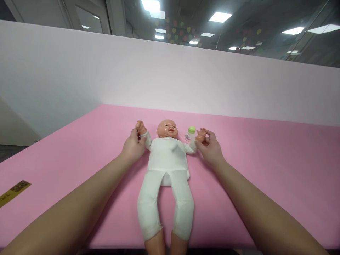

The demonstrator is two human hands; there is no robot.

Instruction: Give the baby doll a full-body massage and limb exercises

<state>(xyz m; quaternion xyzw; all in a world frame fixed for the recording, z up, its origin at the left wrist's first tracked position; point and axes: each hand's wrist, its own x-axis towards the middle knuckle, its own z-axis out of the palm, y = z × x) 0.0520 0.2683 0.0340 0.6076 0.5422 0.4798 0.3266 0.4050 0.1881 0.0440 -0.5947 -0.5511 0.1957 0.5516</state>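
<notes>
A baby doll (168, 156) with a white cloth body lies on its back on the pink surface, its head away from me and its feet at the near edge. My left hand (134, 146) is closed around the doll's arm on the left, near the wrist. On the other side my right hand (211, 147) grips the doll's other arm at its small hand. Both doll arms are bent outward beside the head. Just beyond my right hand stands a small clear bottle (190, 134) with a green cap, close to the doll's shoulder.
The pink padded surface (265, 159) runs back to a white partition (186, 78). A yellow label strip (14, 193) with a printed code lies at the left. Behind the partition is dark glass reflecting ceiling lights, with a door at the upper left.
</notes>
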